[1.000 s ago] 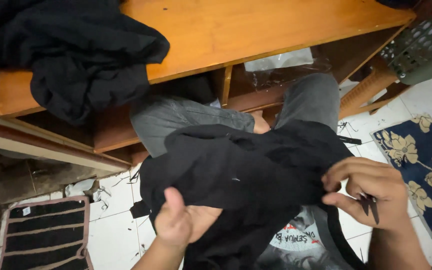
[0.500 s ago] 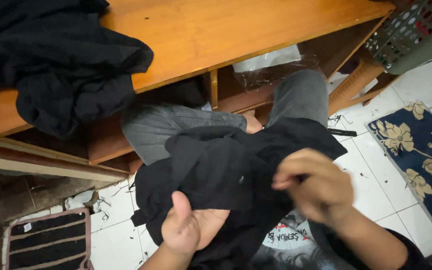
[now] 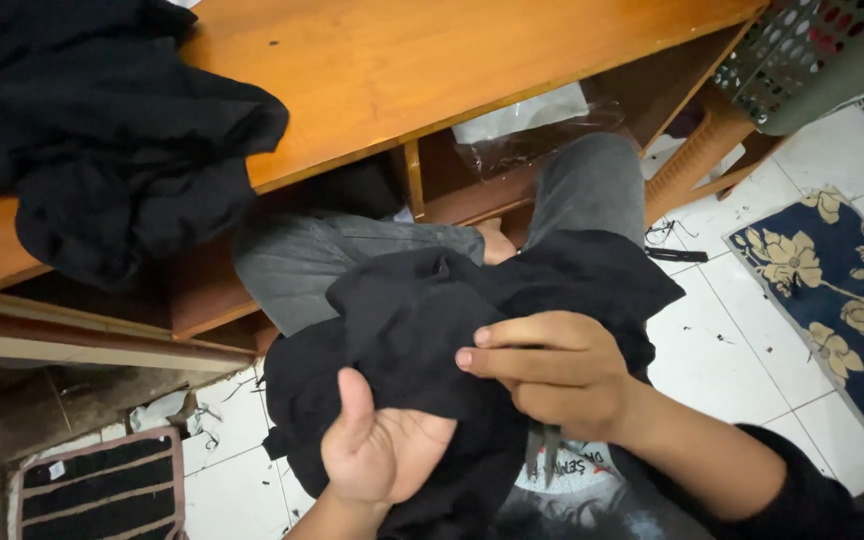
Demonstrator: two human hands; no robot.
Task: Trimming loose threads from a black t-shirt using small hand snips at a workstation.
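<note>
A black garment (image 3: 432, 330) lies bunched on my lap, over my grey trousers (image 3: 332, 260). My left hand (image 3: 377, 450) grips its near edge from below, thumb up and palm showing. My right hand (image 3: 552, 375) reaches across and pinches the cloth just above the left hand. Small metal scissors (image 3: 542, 452) hang from the right hand's lower fingers, blades pointing down.
A low wooden table (image 3: 432, 70) stands ahead, with a pile of black cloth (image 3: 102, 140) on its left part and a clear plastic bag (image 3: 527, 125) on its lower shelf. A floral mat (image 3: 832, 290) lies on the right, a dark striped mat (image 3: 102, 490) bottom left, a perforated basket (image 3: 802, 50) top right.
My right hand has moved left from the garment's right edge to its middle, next to the left hand. The left hand keeps its hold; the view has shifted slightly.
</note>
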